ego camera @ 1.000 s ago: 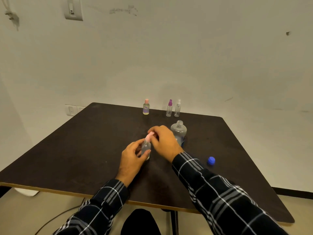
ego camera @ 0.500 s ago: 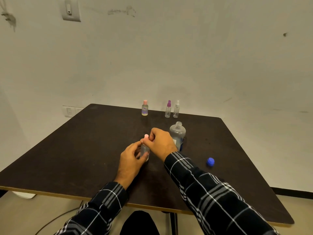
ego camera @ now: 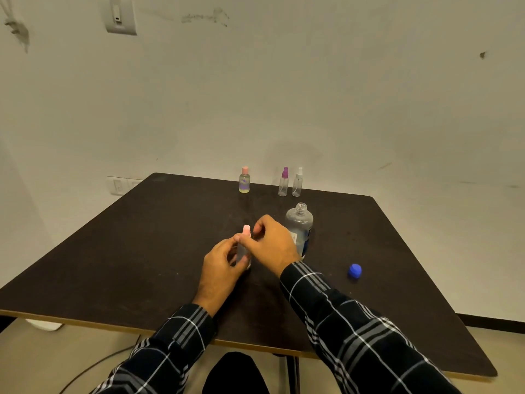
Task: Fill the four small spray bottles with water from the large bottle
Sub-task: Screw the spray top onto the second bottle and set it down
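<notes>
Centre frame: our left hand (ego camera: 220, 263) wraps the pink-topped spray bottle (ego camera: 245, 250) upright on the worktop (ego camera: 127, 251); right hand (ego camera: 272, 243) fingers pinch its pink top (ego camera: 246, 230). Keep the body steady and twist only the top. Large bottle (ego camera: 299, 226) stands uncapped just right.

Two long sleeves of dark, near-black woven cloth are worn, crossed by a plaid of thin white lines and broader grey bands. The left sleeve (ego camera: 159, 354) is seen at the lower centre-left of the frame, the right sleeve (ego camera: 363, 336) at the lower right (the wider of the two as pictured). Both hands are left bare, with each cuff ended at the wrist.
</notes>
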{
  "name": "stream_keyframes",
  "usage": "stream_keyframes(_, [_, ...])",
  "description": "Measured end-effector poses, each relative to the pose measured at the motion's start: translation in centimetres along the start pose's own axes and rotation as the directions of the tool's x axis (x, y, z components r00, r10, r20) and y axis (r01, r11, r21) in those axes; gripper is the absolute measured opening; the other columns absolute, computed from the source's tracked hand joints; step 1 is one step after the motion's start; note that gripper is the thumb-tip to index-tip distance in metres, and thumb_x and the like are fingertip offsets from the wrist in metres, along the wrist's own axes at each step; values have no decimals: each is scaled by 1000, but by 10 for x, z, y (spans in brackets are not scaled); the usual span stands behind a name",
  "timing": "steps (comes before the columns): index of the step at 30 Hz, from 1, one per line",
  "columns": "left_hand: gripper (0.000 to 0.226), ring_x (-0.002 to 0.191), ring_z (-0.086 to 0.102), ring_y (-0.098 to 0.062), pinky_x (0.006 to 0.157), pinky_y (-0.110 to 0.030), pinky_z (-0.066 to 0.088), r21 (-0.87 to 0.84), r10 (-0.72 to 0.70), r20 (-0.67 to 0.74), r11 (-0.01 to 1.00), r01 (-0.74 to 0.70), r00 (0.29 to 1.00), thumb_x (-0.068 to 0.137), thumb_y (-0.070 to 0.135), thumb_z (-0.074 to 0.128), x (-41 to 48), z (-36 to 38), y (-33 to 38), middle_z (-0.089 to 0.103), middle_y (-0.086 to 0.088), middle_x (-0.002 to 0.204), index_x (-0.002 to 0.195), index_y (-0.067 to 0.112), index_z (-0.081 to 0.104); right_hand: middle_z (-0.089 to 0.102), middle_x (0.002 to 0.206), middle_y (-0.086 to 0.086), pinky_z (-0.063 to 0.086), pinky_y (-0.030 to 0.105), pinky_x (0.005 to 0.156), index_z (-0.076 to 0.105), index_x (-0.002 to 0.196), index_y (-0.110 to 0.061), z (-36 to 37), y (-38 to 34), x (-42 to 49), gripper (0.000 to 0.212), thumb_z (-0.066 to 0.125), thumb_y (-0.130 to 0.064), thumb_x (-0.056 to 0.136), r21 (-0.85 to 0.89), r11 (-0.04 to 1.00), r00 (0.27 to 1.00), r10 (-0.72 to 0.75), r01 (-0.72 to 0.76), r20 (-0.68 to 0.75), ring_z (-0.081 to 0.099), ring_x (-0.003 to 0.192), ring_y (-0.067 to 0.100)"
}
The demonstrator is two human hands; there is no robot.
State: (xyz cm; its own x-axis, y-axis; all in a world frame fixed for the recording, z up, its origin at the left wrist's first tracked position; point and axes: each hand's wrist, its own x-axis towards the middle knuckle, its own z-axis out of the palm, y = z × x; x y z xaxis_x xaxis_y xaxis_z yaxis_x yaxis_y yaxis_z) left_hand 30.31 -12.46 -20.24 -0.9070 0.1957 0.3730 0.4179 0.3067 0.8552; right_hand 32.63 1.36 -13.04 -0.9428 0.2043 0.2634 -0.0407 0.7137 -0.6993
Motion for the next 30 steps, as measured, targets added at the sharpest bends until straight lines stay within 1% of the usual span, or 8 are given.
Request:
stream_keyframes(3, [47, 108, 61, -1, 87, -10, 50, -21, -20, -4, 1000, 20, 1000, 90, 14, 74, 0, 0, 2, 60, 12, 124, 134, 23, 60, 64, 114, -3, 53, 29, 91, 62, 121, -24, 1, -1, 3, 32, 68, -34, 92, 76, 995, 991, -67, 58, 116, 60, 98, 9])
stream_keyframes(8, [46, 106, 60, 4, 91, -14, 53, -14, -10, 7, 1000, 10, 1000, 89, 15, 75, -1, 0, 4, 58, 17, 118, 131, 26, 62, 62, 90, -6, 54, 32, 76, 58, 91, -25, 1, -1, 4, 26, 74, -44, 84, -21, 998, 997, 65, -64, 42, 59, 82, 12])
stream_keyframes(10, [44, 105, 61, 2, 88, -12, 53, -32, -25, 6, 999, 25, 1000, 89, 14, 75, -1, 0, 3, 59, 17, 116, 131, 24, 62, 60, 95, -5, 53, 33, 76, 57, 99, -25, 4, 2, 3, 42, 75, -56, 76, 4, 997, 997, 80, -80, 24, 59, 86, 12])
stream_keyframes(13, [45, 110, 62, -1, 94, -20, 55, -57, -34, 9, 998, 35, 999, 90, 13, 74, -1, 0, 2, 60, 13, 122, 132, 23, 62, 63, 118, -1, 53, 34, 94, 59, 130, -23, 4, 5, 4, 48, 72, -41, 87, 78, 997, 990, 3, -14, 144, 62, 106, 14])
stream_keyframes(16, [50, 114, 62, -4, 96, -21, 54, -45, -12, 21, 999, 13, 1000, 90, 16, 75, -1, 0, 0, 59, 12, 128, 138, 21, 60, 71, 105, -2, 54, 33, 92, 70, 112, -20, 3, 9, 6, 24, 71, -27, 90, 75, 997, 990, -7, -4, 143, 65, 98, 12])
stream_keyframes(19, [52, 113, 61, -5, 95, -20, 54, -20, -13, 16, 1000, 13, 1000, 90, 15, 74, 0, -1, 0, 57, 13, 125, 139, 20, 58, 66, 89, -4, 50, 25, 72, 64, 91, -21, 5, 11, 5, 20, 78, -32, 83, 48, 997, 996, 52, -56, 72, 60, 81, 10])
stream_keyframes(24, [53, 113, 61, -5, 93, -16, 54, -46, -18, 16, 999, 19, 1000, 90, 15, 75, 0, 0, 1, 58, 13, 125, 139, 20, 58, 67, 112, -3, 50, 27, 91, 66, 122, -20, 3, 11, 4, 34, 72, -29, 89, 124, 992, 991, 2, -18, 133, 62, 103, 12])
stream_keyframes(30, [52, 104, 60, 4, 86, -8, 51, -71, -33, 11, 997, 33, 999, 90, 12, 75, -1, -1, 3, 57, 16, 122, 139, 19, 58, 72, 108, 1, 51, 31, 94, 70, 117, -17, 10, 7, 4, 23, 64, -21, 95, 98, 995, 990, -13, 0, 137, 65, 101, 15])
